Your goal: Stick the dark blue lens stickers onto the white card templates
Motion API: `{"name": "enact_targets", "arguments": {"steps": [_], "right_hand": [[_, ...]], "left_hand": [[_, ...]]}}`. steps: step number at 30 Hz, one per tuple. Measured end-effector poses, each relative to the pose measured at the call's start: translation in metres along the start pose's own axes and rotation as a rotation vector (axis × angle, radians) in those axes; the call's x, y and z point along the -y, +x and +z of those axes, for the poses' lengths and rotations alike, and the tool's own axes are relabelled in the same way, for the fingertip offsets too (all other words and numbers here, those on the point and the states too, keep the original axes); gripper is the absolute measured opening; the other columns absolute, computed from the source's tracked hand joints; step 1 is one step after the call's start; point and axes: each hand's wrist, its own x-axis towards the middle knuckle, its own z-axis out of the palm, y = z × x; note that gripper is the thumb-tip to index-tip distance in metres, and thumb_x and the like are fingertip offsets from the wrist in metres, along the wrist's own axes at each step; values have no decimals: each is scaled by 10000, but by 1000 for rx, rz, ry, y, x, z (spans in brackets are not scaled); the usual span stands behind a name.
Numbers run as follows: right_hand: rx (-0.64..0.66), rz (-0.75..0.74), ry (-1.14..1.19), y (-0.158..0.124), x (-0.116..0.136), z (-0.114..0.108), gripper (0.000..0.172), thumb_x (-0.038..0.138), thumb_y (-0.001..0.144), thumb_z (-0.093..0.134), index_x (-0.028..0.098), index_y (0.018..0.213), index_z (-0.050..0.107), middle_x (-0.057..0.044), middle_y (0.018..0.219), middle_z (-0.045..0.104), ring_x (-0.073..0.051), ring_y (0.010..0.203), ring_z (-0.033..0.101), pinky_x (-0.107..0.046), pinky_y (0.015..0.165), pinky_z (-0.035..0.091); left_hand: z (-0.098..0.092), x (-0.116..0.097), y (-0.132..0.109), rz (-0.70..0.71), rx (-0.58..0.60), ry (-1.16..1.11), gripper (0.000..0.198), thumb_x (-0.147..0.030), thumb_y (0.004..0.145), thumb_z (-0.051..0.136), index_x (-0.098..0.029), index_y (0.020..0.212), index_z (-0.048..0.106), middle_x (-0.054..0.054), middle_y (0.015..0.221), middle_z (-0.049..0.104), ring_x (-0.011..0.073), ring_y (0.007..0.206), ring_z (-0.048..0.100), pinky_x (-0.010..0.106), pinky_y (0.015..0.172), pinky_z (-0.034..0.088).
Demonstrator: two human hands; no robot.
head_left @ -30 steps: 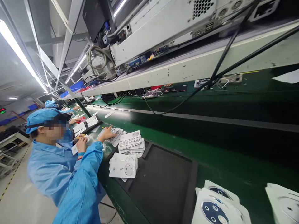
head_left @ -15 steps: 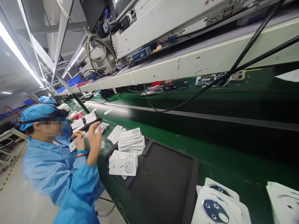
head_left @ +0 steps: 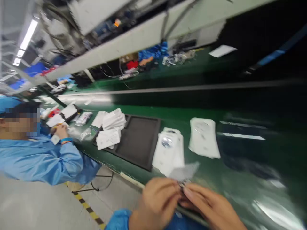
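Note:
My left hand point(head_left: 157, 201) and my right hand point(head_left: 211, 204) meet near the table's front edge, fingertips pinched together. Between them is a small translucent plastic bag point(head_left: 184, 171), its loose part fanning out beyond the fingers. A small dark bit shows at the fingertips, too blurred to name. Just past the bag lies a stack of white flat panels point(head_left: 166, 156) with a dark round print, its near end partly covered by the bag. Another stack of white panels point(head_left: 203, 137) sits to the right of it.
A black tray point(head_left: 139, 140) lies left of the stacks, with more white panels point(head_left: 109, 138) over its left end. At far left a co-worker in blue point(head_left: 67, 159) handles a white piece. A shelf point(head_left: 134, 41) with equipment runs above the green table point(head_left: 177, 113).
My left hand, raised before at the left, has come down to the front edge. My right hand has come into view, and both now grip the bag. The view has swung right.

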Motion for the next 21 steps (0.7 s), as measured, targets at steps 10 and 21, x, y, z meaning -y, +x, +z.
{"name": "enact_targets", "arguments": {"steps": [10,21], "right_hand": [[176,-167,274,-21,-11,-14,385,537,874,739,165,974,739,-78,855,762,-194,839,745,-279,746,615],[151,-193,298,-29,-15,-24,341,495,849,766,181,968,709,-64,870,772,-186,851,756,-273,780,614]], "left_hand": [[8,-25,-6,-108,83,-130,286,-28,944,581,-210,1146,670,39,1109,737,132,1036,703,248,951,571],[17,-40,-4,-142,63,-74,202,-77,948,600,-206,1075,690,24,1038,748,133,962,720,240,904,581]]}}
